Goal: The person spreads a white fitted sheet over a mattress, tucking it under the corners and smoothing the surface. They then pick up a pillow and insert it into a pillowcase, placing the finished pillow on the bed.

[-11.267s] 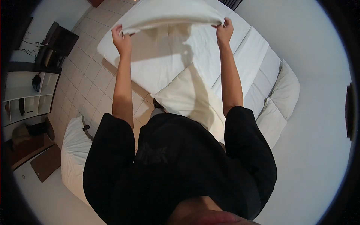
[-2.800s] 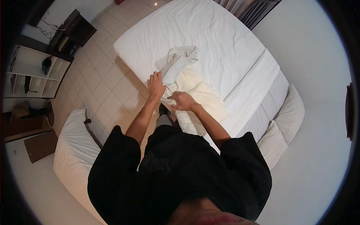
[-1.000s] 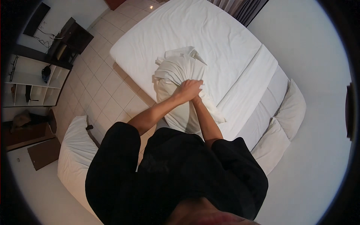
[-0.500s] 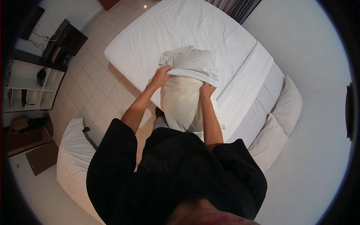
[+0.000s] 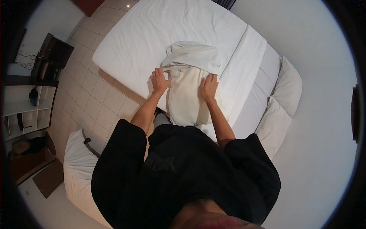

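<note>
A cream pillow (image 5: 185,101) lies on the bed in front of me, its far part inside a white pillowcase (image 5: 192,55). The case is bunched and wrinkled, and its open hem crosses the pillow between my hands. At the left end of the hem, my left hand (image 5: 160,81) rests against the pillow's side, open with thumb and fingers apart. My right hand (image 5: 209,87) lies on the pillow's right side, fingers stretched toward the hem, their tips touching the cloth there. Neither hand visibly grips the fabric.
The bed (image 5: 152,34) has a white sheet, folded back on the right. Two more pillows (image 5: 288,87) lean by the wall at its right. Tiled floor (image 5: 82,86) runs along the left, with open shelves (image 5: 34,105) beyond. A white-covered piece of furniture (image 5: 78,164) stands at lower left.
Both hands had gripped the pillowcase hem; now their fingers have loosened and lie along the pillow's sides. The case has settled down onto the pillow. The view has shifted slightly.
</note>
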A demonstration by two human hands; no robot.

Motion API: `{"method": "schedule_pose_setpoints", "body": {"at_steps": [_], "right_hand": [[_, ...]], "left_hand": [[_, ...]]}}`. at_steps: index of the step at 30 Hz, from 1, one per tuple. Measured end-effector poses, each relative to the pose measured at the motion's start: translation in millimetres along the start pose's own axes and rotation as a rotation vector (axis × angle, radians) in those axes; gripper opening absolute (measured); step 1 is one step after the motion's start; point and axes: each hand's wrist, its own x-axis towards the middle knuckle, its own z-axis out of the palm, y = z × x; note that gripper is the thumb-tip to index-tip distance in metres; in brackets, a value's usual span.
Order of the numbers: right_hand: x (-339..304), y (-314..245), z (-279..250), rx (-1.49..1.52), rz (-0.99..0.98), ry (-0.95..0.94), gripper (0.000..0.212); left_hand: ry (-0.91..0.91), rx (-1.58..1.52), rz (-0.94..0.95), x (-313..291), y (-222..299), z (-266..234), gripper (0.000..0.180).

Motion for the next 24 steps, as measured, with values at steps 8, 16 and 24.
{"method": "schedule_pose_setpoints", "body": {"at_steps": [8, 16, 24], "right_hand": [[-32, -65, 7, -0.165, -0.474, -0.402, 0.086], [21, -36, 43, -0.104, -0.191, -0.316, 0.036], [64, 4, -95, 0.363, 0.143, 0.229, 0.018]], "left_hand": [[0.032, -0.174, -0.093, 27, -24, 75, 0.047], [-0.021, -0.625, -0.114, 36, -7, 58, 0.018], [-0.057, -0.515, 0.23, -28, 81, -25, 0.033]]}}
